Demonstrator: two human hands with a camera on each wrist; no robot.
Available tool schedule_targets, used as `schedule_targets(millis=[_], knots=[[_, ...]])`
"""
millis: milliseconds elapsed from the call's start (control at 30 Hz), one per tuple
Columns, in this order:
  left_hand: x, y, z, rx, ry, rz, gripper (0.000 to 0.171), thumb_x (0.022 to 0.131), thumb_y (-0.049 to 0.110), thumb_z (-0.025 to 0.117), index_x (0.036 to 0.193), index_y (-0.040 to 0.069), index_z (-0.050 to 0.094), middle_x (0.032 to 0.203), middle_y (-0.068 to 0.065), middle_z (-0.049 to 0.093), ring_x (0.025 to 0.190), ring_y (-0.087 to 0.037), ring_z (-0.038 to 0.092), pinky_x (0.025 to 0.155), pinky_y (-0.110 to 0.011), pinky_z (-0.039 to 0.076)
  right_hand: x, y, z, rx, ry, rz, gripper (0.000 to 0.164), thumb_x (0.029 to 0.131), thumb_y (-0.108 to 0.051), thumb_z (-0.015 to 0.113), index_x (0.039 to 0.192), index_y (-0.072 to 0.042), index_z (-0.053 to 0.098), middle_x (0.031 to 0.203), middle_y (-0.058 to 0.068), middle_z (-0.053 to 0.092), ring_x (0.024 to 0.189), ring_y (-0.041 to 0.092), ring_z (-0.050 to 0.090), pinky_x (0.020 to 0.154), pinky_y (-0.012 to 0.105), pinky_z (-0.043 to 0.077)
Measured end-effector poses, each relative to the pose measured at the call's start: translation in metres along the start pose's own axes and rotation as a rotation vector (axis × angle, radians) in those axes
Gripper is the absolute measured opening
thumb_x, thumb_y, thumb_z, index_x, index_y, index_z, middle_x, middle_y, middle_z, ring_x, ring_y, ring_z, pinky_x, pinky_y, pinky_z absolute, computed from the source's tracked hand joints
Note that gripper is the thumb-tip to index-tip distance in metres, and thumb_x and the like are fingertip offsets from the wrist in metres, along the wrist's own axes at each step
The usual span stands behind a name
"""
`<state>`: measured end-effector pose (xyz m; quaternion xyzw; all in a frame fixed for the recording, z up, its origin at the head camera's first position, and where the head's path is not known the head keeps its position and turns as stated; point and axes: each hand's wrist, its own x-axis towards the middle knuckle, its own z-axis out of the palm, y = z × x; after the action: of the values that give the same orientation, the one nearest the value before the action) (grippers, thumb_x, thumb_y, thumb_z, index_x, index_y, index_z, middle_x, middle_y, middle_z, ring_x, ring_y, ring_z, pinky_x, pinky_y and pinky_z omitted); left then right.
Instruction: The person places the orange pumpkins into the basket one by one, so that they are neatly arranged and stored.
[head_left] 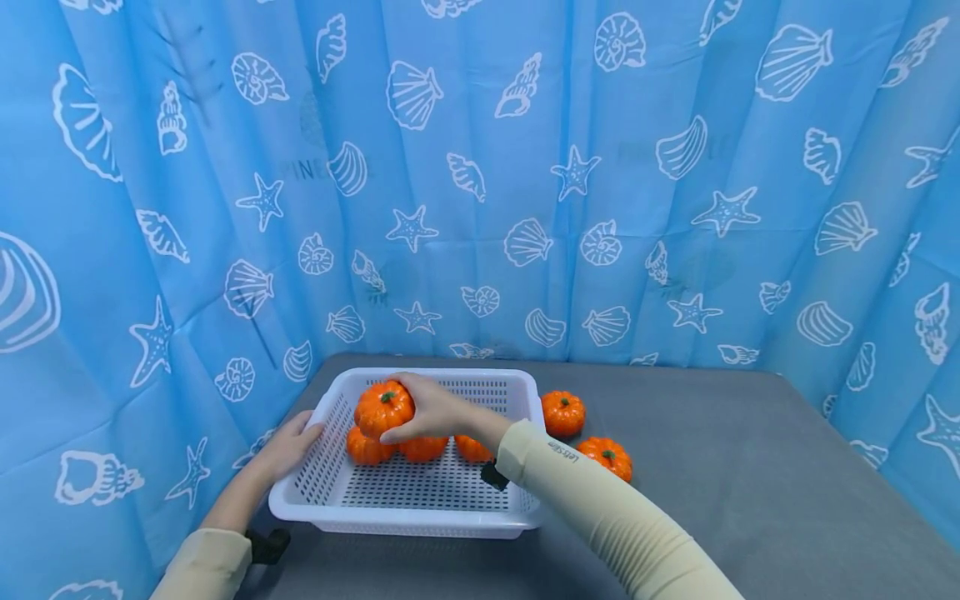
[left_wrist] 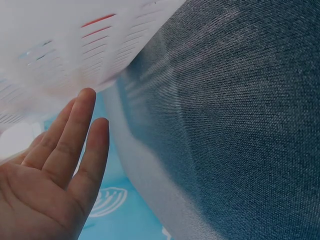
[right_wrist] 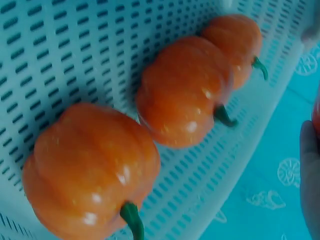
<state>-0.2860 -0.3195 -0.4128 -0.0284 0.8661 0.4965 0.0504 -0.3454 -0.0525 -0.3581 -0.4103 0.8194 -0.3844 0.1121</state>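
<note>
My right hand (head_left: 435,408) grips a small orange pumpkin (head_left: 384,408) with a green stem, held up over the white plastic basket (head_left: 405,521). Below it, three more pumpkins lie in a row inside the basket; the right wrist view shows the nearest pumpkin (right_wrist: 90,170), a middle pumpkin (right_wrist: 185,90) and a far pumpkin (right_wrist: 235,45). My left hand (head_left: 288,446) holds the basket's left rim, thumb over the edge. In the left wrist view, that hand's fingers (left_wrist: 82,125) extend along the outer slotted wall.
Two pumpkins lie on the grey tabletop to the right of the basket: one pumpkin (head_left: 562,413) near its back corner, another pumpkin (head_left: 609,457) partly behind my right sleeve. A blue curtain (head_left: 480,208) with white shells hangs behind and on both sides of the table (head_left: 750,483).
</note>
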Motion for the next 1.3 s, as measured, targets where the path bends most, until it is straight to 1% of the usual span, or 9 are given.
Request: schedule_targets(millis=[167, 300, 467, 567, 667, 867, 1000, 1167, 1300], knots=[[0.0, 0.0, -0.002, 0.015, -0.001, 0.021, 0.051, 0.102, 0.034, 0.038, 0.143, 0.006, 0.024, 0.11, -0.023, 0.063, 0.08, -0.029, 0.071, 0.061, -0.043, 0.059, 0.003, -0.002, 0.015, -0.065, -0.09, -0.04, 0.072, 0.075, -0.037, 0.079, 0.134, -0.02, 0.042, 0.119, -0.008, 0.053, 0.099, 0.004, 0.053, 0.086, 0.019, 0.048], [-0.001, 0.0, -0.001, 0.013, 0.002, 0.031, 0.052, 0.102, 0.036, 0.039, 0.142, 0.007, 0.025, 0.112, -0.023, 0.062, 0.08, -0.029, 0.071, 0.062, -0.043, 0.059, 0.004, -0.004, 0.026, -0.084, -0.151, -0.039, 0.07, 0.074, -0.037, 0.08, 0.131, -0.02, 0.043, 0.113, -0.01, 0.054, 0.094, 0.002, 0.053, 0.082, 0.017, 0.048], [-0.001, -0.001, -0.001, 0.019, 0.013, 0.04, 0.053, 0.101, 0.037, 0.041, 0.141, 0.007, 0.026, 0.109, -0.02, 0.062, 0.079, -0.028, 0.071, 0.062, -0.044, 0.059, 0.005, -0.008, 0.036, -0.127, -0.199, -0.042, 0.066, 0.075, -0.037, 0.079, 0.128, -0.022, 0.043, 0.107, -0.012, 0.053, 0.089, 0.001, 0.053, 0.078, 0.015, 0.048], [0.001, -0.001, -0.002, 0.024, 0.018, 0.039, 0.052, 0.101, 0.037, 0.04, 0.141, 0.006, 0.026, 0.105, -0.019, 0.063, 0.077, -0.028, 0.071, 0.061, -0.043, 0.059, 0.008, -0.01, 0.04, -0.147, -0.233, -0.061, 0.066, 0.075, -0.035, 0.079, 0.129, -0.021, 0.043, 0.109, -0.012, 0.053, 0.091, 0.0, 0.052, 0.08, 0.014, 0.048], [0.002, -0.001, -0.004, 0.026, 0.019, 0.034, 0.051, 0.102, 0.037, 0.039, 0.141, 0.006, 0.026, 0.105, -0.019, 0.063, 0.076, -0.028, 0.071, 0.06, -0.043, 0.059, 0.01, -0.01, 0.045, -0.194, -0.26, -0.062, 0.068, 0.075, -0.036, 0.079, 0.131, -0.021, 0.042, 0.11, -0.013, 0.052, 0.092, -0.001, 0.051, 0.082, 0.014, 0.047], [0.001, -0.001, -0.002, 0.017, 0.004, 0.034, 0.052, 0.102, 0.035, 0.039, 0.141, 0.004, 0.025, 0.112, -0.023, 0.06, 0.08, -0.027, 0.07, 0.063, -0.044, 0.059, 0.011, -0.008, 0.057, -0.259, -0.318, -0.066, 0.071, 0.077, -0.036, 0.078, 0.134, -0.019, 0.041, 0.114, -0.012, 0.052, 0.097, 0.0, 0.05, 0.085, 0.014, 0.047], [0.001, -0.002, 0.0, 0.023, -0.007, 0.038, 0.052, 0.102, 0.034, 0.039, 0.142, 0.003, 0.024, 0.115, -0.025, 0.057, 0.083, -0.025, 0.069, 0.065, -0.044, 0.059, 0.011, -0.007, 0.065, -0.318, -0.355, -0.075, 0.073, 0.078, -0.038, 0.077, 0.137, -0.018, 0.039, 0.119, -0.012, 0.051, 0.1, -0.001, 0.048, 0.091, 0.016, 0.045], [0.002, -0.003, 0.0, 0.03, 0.015, 0.03, 0.051, 0.102, 0.035, 0.039, 0.142, 0.005, 0.026, 0.117, -0.023, 0.058, 0.084, -0.025, 0.069, 0.067, -0.044, 0.059, 0.015, -0.007, 0.069, -0.354, -0.352, -0.076, 0.076, 0.078, -0.039, 0.076, 0.139, -0.018, 0.037, 0.126, -0.012, 0.05, 0.104, -0.001, 0.048, 0.097, 0.018, 0.044], [0.001, -0.003, 0.0, 0.042, 0.012, 0.026, 0.053, 0.102, 0.036, 0.039, 0.142, 0.006, 0.025, 0.118, -0.023, 0.058, 0.085, -0.025, 0.069, 0.068, -0.044, 0.059, 0.017, -0.003, 0.073, -0.365, -0.365, -0.072, 0.078, 0.079, -0.041, 0.075, 0.142, -0.017, 0.035, 0.131, -0.011, 0.048, 0.109, 0.0, 0.046, 0.1, 0.02, 0.042]])
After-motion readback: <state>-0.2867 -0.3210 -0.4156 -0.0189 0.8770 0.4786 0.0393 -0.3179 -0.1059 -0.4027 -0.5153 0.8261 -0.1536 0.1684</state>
